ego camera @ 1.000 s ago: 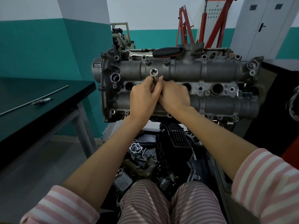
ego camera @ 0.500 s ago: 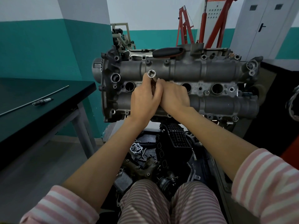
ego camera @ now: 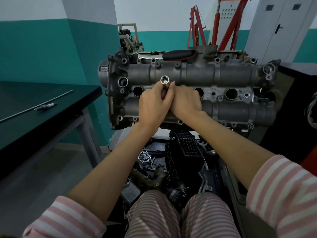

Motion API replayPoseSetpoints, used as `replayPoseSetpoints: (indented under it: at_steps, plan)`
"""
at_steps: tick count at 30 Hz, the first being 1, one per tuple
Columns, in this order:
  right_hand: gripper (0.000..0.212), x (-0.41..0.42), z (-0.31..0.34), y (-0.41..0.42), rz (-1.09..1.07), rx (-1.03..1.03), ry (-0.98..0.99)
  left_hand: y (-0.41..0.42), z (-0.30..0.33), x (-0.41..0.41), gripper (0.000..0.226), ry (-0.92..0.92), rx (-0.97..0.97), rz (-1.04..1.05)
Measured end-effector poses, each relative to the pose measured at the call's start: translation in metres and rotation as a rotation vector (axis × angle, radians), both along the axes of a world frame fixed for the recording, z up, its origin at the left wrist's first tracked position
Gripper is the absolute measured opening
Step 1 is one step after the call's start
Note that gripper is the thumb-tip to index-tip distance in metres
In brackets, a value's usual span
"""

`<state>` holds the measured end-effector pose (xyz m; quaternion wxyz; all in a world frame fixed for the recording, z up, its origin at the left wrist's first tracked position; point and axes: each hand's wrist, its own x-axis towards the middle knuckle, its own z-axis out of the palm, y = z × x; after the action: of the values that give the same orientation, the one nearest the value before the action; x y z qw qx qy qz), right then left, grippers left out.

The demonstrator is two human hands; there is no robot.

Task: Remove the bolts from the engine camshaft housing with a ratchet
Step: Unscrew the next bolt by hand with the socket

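Observation:
The grey camshaft housing [ego camera: 197, 73] faces me, with small bolts along its edges. A long silver socket [ego camera: 165, 81] stands out from the housing's middle row, its open end toward me. My left hand [ego camera: 152, 107] grips the socket's shaft, and my right hand [ego camera: 186, 102] pinches it from the right, fingertips at the shaft. The lower end of the socket is hidden behind both hands. A ratchet with a black and orange handle [ego camera: 178, 54] lies on the housing's top edge, untouched.
A dark green table [ego camera: 42, 117] stands at the left with a spark plug [ego camera: 45, 106] and a thin rod [ego camera: 34, 107] on it. Loose engine parts [ego camera: 171, 162] fill a tray below the engine. A red crane [ego camera: 223, 23] stands behind; a dark bench [ego camera: 298, 69] at right.
The socket's open end has tilted slightly left and down between my hands. Both hands have stayed on it at the same spot.

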<state>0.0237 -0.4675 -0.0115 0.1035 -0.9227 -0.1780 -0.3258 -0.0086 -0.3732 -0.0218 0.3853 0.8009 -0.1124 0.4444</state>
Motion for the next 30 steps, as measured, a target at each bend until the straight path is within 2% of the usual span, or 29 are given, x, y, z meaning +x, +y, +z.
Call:
replayPoseSetpoints:
  at_steps: [5,11,14,17,20,30]
  plan:
    - [0.015,0.0031,-0.0006,-0.0004,0.009,0.007,0.02,0.0005,0.0003,-0.0009,0.027,0.007,0.0,-0.017]
    - [0.017,0.0039,-0.0016,-0.0013,0.021,0.026,0.026,0.0007,0.0007,0.0003,0.019,0.032,0.004,-0.009]
    - [0.016,0.0033,-0.0027,-0.0014,0.045,0.039,0.018,0.0008,0.0018,0.0024,0.028,0.058,-0.009,-0.003]
    - [0.027,0.0028,-0.0027,-0.0011,0.026,0.039,0.002,0.0008,0.0023,0.0027,0.04,0.06,-0.024,-0.015]
    - [0.024,0.002,-0.001,0.0008,-0.011,0.02,0.0,0.0001,0.003,0.0008,0.046,0.03,-0.063,-0.029]
    - [0.019,0.0015,-0.0004,0.0024,-0.051,-0.02,0.025,-0.0006,0.0022,-0.0043,0.027,0.048,-0.021,-0.033]
